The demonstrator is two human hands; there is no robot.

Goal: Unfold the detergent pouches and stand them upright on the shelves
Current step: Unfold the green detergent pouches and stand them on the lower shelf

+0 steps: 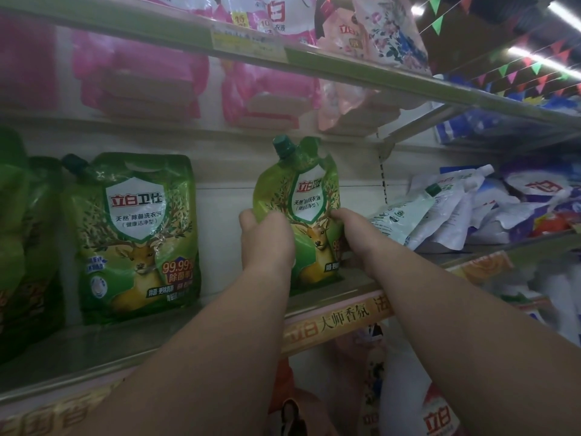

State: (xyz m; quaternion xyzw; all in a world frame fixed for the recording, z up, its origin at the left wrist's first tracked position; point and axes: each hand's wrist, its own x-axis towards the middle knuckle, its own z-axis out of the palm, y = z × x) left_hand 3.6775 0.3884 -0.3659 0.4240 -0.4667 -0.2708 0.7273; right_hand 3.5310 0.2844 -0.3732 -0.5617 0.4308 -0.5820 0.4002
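At the centre of the frame a green detergent pouch (pixel 298 212) stood upright on the middle shelf (pixel 103 350), its dark green cap (pixel 284 147) at the top left corner and its upper edge crumpled. Both hands held it by the sides: the left hand (pixel 267 243) wrapped its fingers over the pouch's left edge and lower front, and the right hand (pixel 350 229) pinched the right edge, so each grip was closed on the pouch. The pouch's base met the shelf just behind the orange price strip (pixel 339 325) that ran along the shelf's front lip. To the left of centre a second green pouch (pixel 135 234) of the same design stood upright against the back wall, well apart from the held one, and another green pack (pixel 25 247) showed at the far left edge. At the right of the frame a heap of white and blue pouches (pixel 465 212) lay slumped on their sides. Along the top of the frame pink pouches (pixel 273 17) sat on the upper shelf (pixel 314 56)
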